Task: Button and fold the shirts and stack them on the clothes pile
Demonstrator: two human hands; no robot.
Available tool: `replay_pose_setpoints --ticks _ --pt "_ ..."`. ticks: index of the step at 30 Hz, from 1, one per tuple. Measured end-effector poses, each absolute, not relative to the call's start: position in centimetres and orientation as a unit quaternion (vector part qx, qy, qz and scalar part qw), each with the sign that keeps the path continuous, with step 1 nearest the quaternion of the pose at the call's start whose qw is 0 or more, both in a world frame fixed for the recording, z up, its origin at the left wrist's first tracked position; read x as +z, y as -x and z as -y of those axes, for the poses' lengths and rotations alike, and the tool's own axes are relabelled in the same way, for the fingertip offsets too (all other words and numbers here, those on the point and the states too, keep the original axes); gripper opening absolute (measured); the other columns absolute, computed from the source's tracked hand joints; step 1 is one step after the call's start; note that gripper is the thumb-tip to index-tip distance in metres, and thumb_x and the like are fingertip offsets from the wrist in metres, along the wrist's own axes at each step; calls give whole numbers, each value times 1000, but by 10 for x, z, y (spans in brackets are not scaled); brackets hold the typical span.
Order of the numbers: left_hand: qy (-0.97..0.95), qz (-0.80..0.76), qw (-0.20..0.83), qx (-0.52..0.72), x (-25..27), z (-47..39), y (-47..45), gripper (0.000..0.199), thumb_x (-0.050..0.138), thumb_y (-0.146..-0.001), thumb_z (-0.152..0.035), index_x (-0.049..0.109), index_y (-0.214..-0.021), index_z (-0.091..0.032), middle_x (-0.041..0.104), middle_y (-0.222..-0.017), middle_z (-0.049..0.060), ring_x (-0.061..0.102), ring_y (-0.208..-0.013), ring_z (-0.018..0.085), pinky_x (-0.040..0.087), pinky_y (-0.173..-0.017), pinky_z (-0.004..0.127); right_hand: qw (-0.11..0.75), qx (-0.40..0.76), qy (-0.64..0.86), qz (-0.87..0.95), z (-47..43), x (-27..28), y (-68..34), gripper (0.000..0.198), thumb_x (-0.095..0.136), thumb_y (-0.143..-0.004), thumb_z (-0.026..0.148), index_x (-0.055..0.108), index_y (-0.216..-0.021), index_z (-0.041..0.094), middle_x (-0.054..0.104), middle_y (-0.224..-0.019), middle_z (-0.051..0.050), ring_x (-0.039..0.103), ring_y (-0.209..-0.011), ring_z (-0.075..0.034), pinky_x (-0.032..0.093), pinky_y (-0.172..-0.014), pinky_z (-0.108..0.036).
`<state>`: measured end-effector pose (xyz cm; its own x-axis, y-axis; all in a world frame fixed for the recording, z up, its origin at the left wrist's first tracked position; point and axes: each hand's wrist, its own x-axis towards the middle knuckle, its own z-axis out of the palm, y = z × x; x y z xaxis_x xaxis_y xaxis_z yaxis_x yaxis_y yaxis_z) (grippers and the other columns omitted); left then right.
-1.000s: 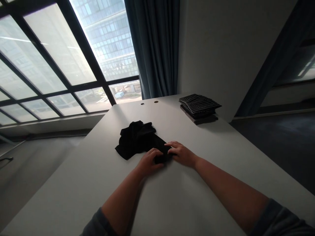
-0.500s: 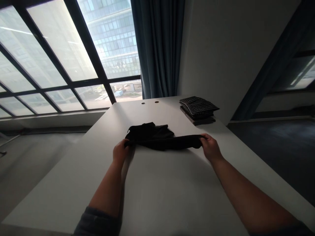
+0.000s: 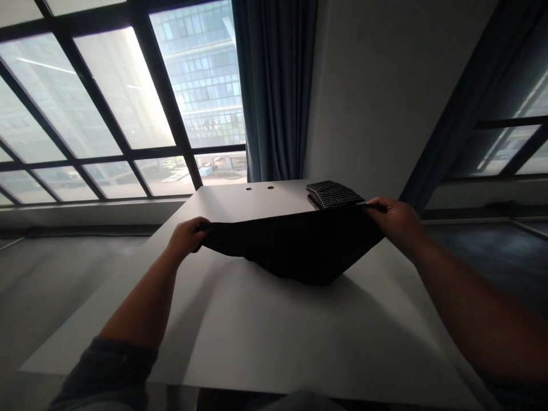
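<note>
Tautly, we hold the black cloth over the white table, fingers of our left hand and right hand pinching its top edge's ends, with striped folded fabric at far right.

Two hands, one black cloth and one folded stack. One table, two round spots, two blue curtains.

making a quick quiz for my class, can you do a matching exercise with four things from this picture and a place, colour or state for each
1. black cloth
2. striped cloth
3. curtain
4. table

A. blue, hanging
B. folded, farther off
C. white, flat-topped
D. stretched between left hand and right hand

Pairs: 1-D, 2-B, 3-A, 4-C
</note>
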<state>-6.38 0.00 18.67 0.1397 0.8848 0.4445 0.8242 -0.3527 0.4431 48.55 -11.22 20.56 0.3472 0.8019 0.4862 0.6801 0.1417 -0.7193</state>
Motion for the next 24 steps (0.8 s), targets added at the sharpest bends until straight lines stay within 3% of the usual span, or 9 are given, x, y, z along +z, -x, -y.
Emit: replay_pose_setpoints --ticks 5,7,11,14,17,24 --pt "-768 -545 -38 333 271 19 76 32 65 -86 -50 78 -104 -27 79 -92 2 72 -84 25 55 -74 33 449 -73 678 578 136 314 -474 24 71 -93 39 73 -91 16 60 -62 1 52 -58 -11 36 -61 -30" --pt "-755 -549 -81 349 305 29 76 33 63 -89 -50 78 -108 -28 79 -97 3 72 -88 26 55 -77 35 437 -150 664 588 148 351 -468 30 67 -98 44 74 -93 15 62 -66 0 51 -59 -10 35 -63 -29" --pt "-731 -551 -171 364 357 43 76 39 58 -95 -54 74 -116 -24 77 -101 5 70 -89 25 54 -81 35 380 -269 652 598 166 402 -460 65 48 -101 71 74 -99 12 70 -83 -5 52 -64 -8 34 -66 -31" --pt "-725 -558 -229 332 380 44 79 45 55 -97 -57 72 -117 -19 75 -99 6 68 -92 24 52 -85 34 321 -306 656 610 167 419 -464 83 36 -95 82 74 -104 10 72 -89 -8 57 -71 -10 34 -67 -32" --pt "-735 -568 -260 265 390 34 82 50 54 -97 -61 73 -116 -19 73 -95 7 69 -95 28 51 -84 35 263 -301 664 632 153 420 -475 87 34 -93 84 75 -106 8 73 -89 -11 59 -74 -13 35 -68 -33" --pt "-817 -528 -204 111 387 -17 76 45 53 -98 -58 73 -126 -29 74 -97 7 72 -98 30 52 -89 40 199 -227 665 683 83 397 -498 59 58 -99 65 77 -103 9 75 -85 -12 53 -65 -12 34 -69 -33"
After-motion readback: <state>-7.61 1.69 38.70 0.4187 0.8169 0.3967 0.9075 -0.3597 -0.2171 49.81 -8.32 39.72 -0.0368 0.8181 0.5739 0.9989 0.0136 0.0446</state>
